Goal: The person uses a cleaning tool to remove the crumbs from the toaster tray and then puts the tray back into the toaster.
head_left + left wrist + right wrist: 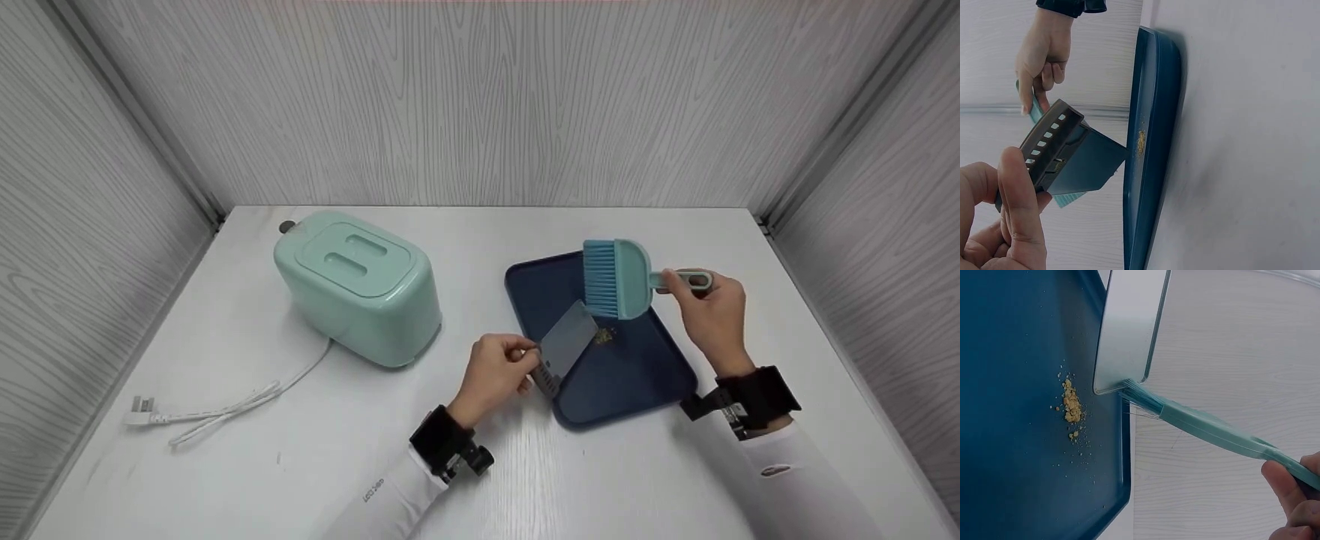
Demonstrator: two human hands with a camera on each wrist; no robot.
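Observation:
My left hand (495,371) pinches the dark slotted end of a flat metal crumb tray (571,337), which is tilted above a dark blue tray (630,394). In my right hand (716,319) is the handle of a small mint-green brush (636,281) with blue bristles. The right wrist view shows the bristle tips at the lower corner of the crumb tray (1129,332). A small heap of yellowish crumbs (1072,405) lies on the blue tray beneath, with finer bits scattered around it. The left wrist view shows the slotted edge (1044,140) between thumb and fingers.
A mint-green toaster (360,292) with a lid on top stands to the left. Its white cord (247,405) and plug (141,412) lie on the white table (360,420). Wood-grained panels (480,105) enclose the table at the back and sides.

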